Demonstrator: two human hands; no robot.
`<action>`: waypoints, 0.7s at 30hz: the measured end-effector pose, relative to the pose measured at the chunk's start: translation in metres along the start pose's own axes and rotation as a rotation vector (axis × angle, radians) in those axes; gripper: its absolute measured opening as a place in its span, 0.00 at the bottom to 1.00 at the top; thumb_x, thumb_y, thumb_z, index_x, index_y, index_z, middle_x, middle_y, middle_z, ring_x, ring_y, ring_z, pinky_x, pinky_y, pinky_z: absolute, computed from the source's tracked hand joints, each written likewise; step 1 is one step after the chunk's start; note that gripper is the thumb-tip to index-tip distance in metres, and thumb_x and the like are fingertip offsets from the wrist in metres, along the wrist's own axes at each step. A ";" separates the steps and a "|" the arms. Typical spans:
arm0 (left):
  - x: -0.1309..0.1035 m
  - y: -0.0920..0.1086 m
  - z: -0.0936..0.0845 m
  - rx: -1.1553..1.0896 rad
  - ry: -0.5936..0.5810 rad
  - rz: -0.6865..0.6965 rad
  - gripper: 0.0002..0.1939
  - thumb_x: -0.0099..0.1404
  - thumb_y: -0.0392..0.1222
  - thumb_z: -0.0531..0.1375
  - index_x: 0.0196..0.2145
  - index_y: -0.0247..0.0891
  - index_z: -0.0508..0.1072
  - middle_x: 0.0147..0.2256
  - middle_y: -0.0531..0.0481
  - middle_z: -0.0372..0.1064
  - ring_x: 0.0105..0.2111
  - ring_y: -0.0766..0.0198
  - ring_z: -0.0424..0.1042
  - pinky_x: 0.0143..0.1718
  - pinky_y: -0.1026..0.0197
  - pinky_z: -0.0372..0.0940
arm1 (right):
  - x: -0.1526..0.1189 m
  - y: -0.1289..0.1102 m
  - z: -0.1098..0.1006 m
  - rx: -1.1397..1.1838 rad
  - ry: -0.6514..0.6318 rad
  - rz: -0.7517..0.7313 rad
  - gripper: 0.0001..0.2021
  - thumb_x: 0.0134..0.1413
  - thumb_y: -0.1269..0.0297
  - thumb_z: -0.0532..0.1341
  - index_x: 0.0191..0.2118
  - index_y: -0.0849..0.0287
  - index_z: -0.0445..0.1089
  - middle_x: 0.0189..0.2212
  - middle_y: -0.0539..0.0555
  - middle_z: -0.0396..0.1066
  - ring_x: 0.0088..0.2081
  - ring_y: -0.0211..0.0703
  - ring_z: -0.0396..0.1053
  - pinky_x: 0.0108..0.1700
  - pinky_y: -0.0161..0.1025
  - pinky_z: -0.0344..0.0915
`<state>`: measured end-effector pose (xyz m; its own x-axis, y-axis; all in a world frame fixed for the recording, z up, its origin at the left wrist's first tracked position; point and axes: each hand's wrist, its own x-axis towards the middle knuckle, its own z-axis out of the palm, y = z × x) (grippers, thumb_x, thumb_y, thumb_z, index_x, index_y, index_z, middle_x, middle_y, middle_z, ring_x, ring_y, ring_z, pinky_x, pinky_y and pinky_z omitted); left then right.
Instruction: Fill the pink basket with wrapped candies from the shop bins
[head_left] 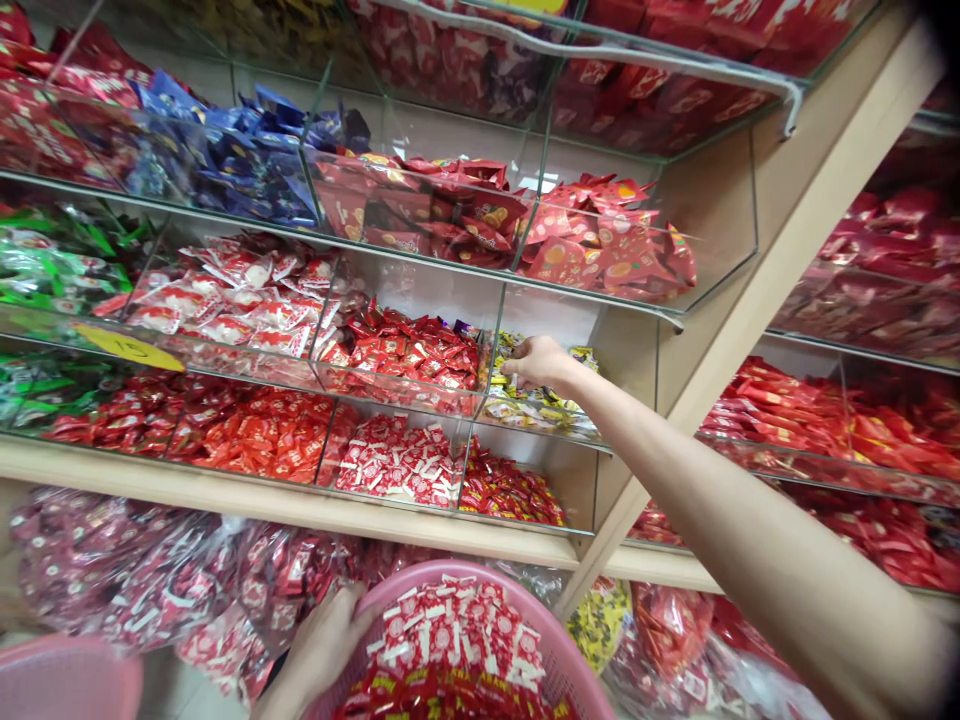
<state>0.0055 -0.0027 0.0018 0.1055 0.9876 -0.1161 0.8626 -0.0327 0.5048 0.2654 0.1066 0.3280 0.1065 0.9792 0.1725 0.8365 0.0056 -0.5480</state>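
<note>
My right hand (538, 362) reaches into a clear shelf compartment of yellow wrapped candies (517, 408), its fingers bent over them; what lies between the fingertips is too small to make out. Low in the view, my left hand (337, 630) grips the left rim of a pink basket (581, 655). Inside the basket lie red-and-white wrapped candies (457, 630) at the back and dark red ones with yellow print (450, 690) nearer me. Directly left of the yellow candies is a compartment of red wrapped candies (412, 350).
Glass dividers and a wooden post (720, 350) frame the shelves. A yellow price tag (129, 346) hangs at the left. Bagged candies (172, 590) lie below the shelf, and another pink basket (71, 680) stands at the lower left.
</note>
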 end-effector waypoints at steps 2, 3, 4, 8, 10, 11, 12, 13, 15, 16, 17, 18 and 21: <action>-0.001 0.000 0.000 -0.008 0.002 0.004 0.13 0.66 0.49 0.49 0.32 0.39 0.66 0.35 0.45 0.74 0.39 0.58 0.73 0.35 0.64 0.57 | -0.004 0.004 0.000 0.144 -0.024 -0.002 0.08 0.49 0.68 0.63 0.36 0.66 0.70 0.18 0.50 0.67 0.22 0.37 0.67 0.28 0.32 0.67; -0.001 0.000 0.000 -0.011 0.006 0.004 0.13 0.66 0.49 0.49 0.31 0.39 0.66 0.35 0.46 0.74 0.39 0.58 0.73 0.35 0.64 0.57 | -0.006 0.006 -0.001 0.201 -0.038 0.003 0.09 0.50 0.70 0.63 0.39 0.67 0.69 0.18 0.49 0.67 0.22 0.36 0.67 0.28 0.32 0.67; -0.001 0.000 0.000 -0.012 0.010 0.003 0.13 0.65 0.49 0.49 0.31 0.39 0.66 0.35 0.46 0.74 0.39 0.58 0.73 0.35 0.64 0.57 | -0.008 0.007 -0.001 0.243 -0.045 0.011 0.11 0.50 0.72 0.63 0.41 0.67 0.69 0.17 0.49 0.67 0.22 0.36 0.67 0.28 0.31 0.67; -0.001 0.001 0.000 -0.006 0.008 -0.001 0.13 0.65 0.49 0.49 0.31 0.39 0.67 0.35 0.46 0.74 0.40 0.58 0.73 0.35 0.64 0.57 | -0.011 0.010 -0.003 0.285 -0.010 0.033 0.15 0.50 0.76 0.62 0.46 0.70 0.67 0.16 0.47 0.65 0.21 0.34 0.65 0.25 0.29 0.64; -0.002 0.002 -0.001 -0.005 0.002 -0.009 0.14 0.66 0.49 0.49 0.32 0.39 0.67 0.36 0.45 0.74 0.41 0.57 0.72 0.36 0.63 0.57 | -0.011 0.009 -0.002 0.260 0.020 0.028 0.14 0.50 0.75 0.62 0.45 0.69 0.68 0.15 0.46 0.64 0.19 0.32 0.62 0.23 0.28 0.62; -0.002 0.003 0.000 -0.004 -0.002 -0.016 0.14 0.66 0.49 0.48 0.33 0.39 0.68 0.37 0.45 0.74 0.41 0.57 0.72 0.36 0.63 0.57 | -0.010 0.009 -0.001 0.251 0.030 0.027 0.13 0.50 0.75 0.62 0.44 0.69 0.68 0.15 0.45 0.63 0.18 0.31 0.61 0.23 0.28 0.61; -0.002 0.003 0.000 -0.004 -0.006 -0.023 0.14 0.66 0.49 0.48 0.34 0.38 0.68 0.37 0.44 0.74 0.41 0.57 0.72 0.37 0.63 0.57 | -0.010 0.009 0.000 0.251 0.034 0.027 0.13 0.50 0.74 0.62 0.43 0.69 0.69 0.15 0.45 0.63 0.18 0.31 0.60 0.22 0.28 0.61; -0.003 0.003 0.000 -0.004 -0.007 -0.028 0.14 0.66 0.49 0.48 0.34 0.38 0.69 0.38 0.44 0.74 0.41 0.57 0.72 0.37 0.62 0.57 | -0.010 0.008 0.001 0.257 0.031 0.028 0.12 0.50 0.74 0.63 0.43 0.69 0.69 0.15 0.46 0.63 0.18 0.31 0.60 0.22 0.28 0.61; -0.003 0.002 0.002 -0.006 0.004 -0.031 0.15 0.65 0.49 0.48 0.35 0.38 0.69 0.38 0.44 0.74 0.41 0.57 0.72 0.37 0.62 0.57 | -0.010 0.008 0.005 0.273 0.016 0.026 0.14 0.49 0.71 0.64 0.44 0.70 0.68 0.15 0.46 0.63 0.19 0.32 0.62 0.24 0.29 0.63; -0.003 0.001 0.003 -0.008 0.014 -0.028 0.15 0.65 0.48 0.48 0.35 0.38 0.70 0.38 0.44 0.74 0.41 0.57 0.72 0.37 0.62 0.57 | -0.010 0.008 0.006 0.273 0.013 0.023 0.16 0.49 0.70 0.65 0.44 0.69 0.68 0.15 0.45 0.63 0.19 0.33 0.62 0.24 0.29 0.63; -0.003 0.000 0.004 -0.011 0.026 -0.026 0.14 0.65 0.48 0.48 0.35 0.39 0.70 0.38 0.45 0.74 0.41 0.58 0.72 0.37 0.62 0.57 | -0.010 0.008 0.007 0.266 0.013 0.022 0.17 0.49 0.69 0.65 0.45 0.69 0.68 0.14 0.45 0.62 0.19 0.33 0.63 0.24 0.29 0.64; -0.003 -0.001 0.006 -0.014 0.035 -0.025 0.14 0.65 0.48 0.48 0.35 0.39 0.70 0.38 0.46 0.74 0.41 0.58 0.72 0.37 0.63 0.57 | -0.010 0.008 0.008 0.254 0.015 0.024 0.18 0.48 0.69 0.65 0.46 0.68 0.68 0.14 0.45 0.62 0.19 0.34 0.62 0.24 0.30 0.64; -0.003 -0.004 0.008 -0.014 0.040 -0.027 0.14 0.65 0.48 0.49 0.35 0.39 0.70 0.38 0.46 0.74 0.41 0.58 0.71 0.38 0.63 0.57 | -0.007 0.010 0.008 0.227 0.036 0.032 0.17 0.48 0.70 0.65 0.45 0.68 0.68 0.15 0.45 0.63 0.19 0.34 0.62 0.23 0.30 0.63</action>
<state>0.0057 -0.0069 -0.0061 0.0623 0.9935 -0.0954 0.8579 -0.0045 0.5137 0.2681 0.1015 0.3147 0.1534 0.9718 0.1790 0.6901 0.0242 -0.7233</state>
